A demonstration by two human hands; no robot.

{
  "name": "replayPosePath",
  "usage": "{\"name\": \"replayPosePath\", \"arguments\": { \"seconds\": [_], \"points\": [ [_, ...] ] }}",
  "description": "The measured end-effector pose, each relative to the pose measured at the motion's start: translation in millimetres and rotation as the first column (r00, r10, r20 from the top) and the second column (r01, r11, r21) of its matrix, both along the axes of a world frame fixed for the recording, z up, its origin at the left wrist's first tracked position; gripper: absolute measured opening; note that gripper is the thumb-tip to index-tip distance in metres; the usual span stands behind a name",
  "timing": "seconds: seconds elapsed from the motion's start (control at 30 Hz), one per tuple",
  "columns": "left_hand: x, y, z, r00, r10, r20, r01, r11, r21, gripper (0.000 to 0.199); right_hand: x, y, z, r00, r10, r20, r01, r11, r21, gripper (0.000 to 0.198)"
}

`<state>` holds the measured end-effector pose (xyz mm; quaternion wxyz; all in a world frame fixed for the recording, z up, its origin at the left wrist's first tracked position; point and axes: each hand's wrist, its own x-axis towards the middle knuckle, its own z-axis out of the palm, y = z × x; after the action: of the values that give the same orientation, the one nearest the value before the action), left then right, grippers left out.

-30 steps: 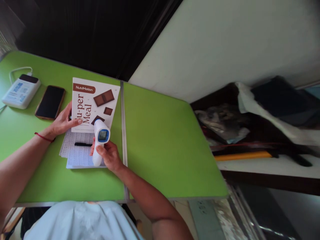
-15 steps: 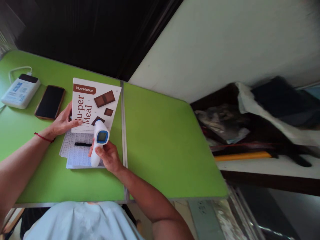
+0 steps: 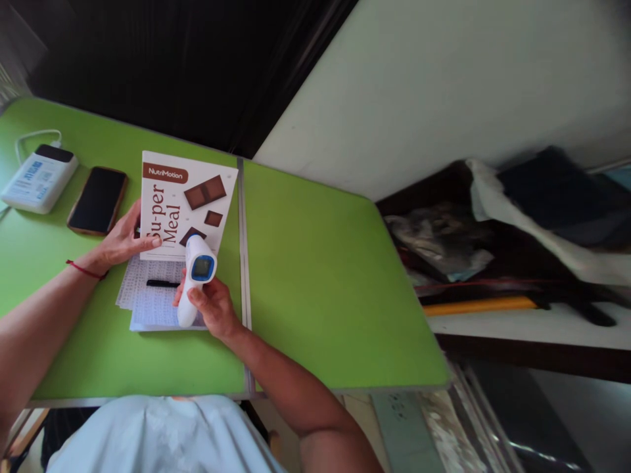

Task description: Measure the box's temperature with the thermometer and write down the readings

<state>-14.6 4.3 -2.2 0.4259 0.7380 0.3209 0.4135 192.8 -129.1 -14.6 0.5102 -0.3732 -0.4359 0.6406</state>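
My left hand point(image 3: 125, 236) grips the left edge of a white box point(image 3: 204, 223) marked NutriMotion, with brown chocolate pieces printed on its face. Its thumb lies across the front; the other fingers are hidden behind. In my right hand point(image 3: 217, 305) is a white infrared thermometer point(image 3: 190, 295) with a blue-rimmed screen turned up toward me. The thermometer's head overlaps the lower part of the box in view; I cannot tell whether they touch. Below the box lie written paper sheets point(image 3: 152, 315) and a black pen point(image 3: 162, 284), partly covered by the thermometer and my right hand.
A phone point(image 3: 98, 200) and a white power bank point(image 3: 39, 180) with a cable lie at the left of the green table point(image 3: 325, 282). A metal seam point(image 3: 243, 243) crosses the tabletop. To the right stands a shelf holding crumpled cloth point(image 3: 441, 236) and a yellow bar point(image 3: 480, 305).
Almost nothing differs. The whole view has shifted very slightly, and both hands keep the same hold on the box and the thermometer.
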Motion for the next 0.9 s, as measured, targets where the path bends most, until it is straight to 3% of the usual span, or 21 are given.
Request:
{"name": "replayPosePath", "arguments": {
  "seconds": [0.67, 0.8, 0.9],
  "points": [
    [-1, 3, -3.2, 0.999, 0.040, -0.029, -0.040, 0.999, -0.013, 0.073, 6, 1, 5, 1.000, 0.000, 0.005, 0.000, 1.000, 0.013, 0.043],
    [-1, 2, -2.3, 0.998, 0.066, -0.001, -0.066, 0.996, -0.062, 0.079, 23, 3, 9, 0.987, -0.145, 0.073, 0.137, 0.985, 0.101, 0.038],
    [1, 1, -0.7, 0.996, 0.052, 0.068, -0.044, 0.992, -0.116, 0.082, 40, 8, 10, 0.935, -0.314, 0.164, 0.283, 0.941, 0.183, 0.038]
  ]
}}
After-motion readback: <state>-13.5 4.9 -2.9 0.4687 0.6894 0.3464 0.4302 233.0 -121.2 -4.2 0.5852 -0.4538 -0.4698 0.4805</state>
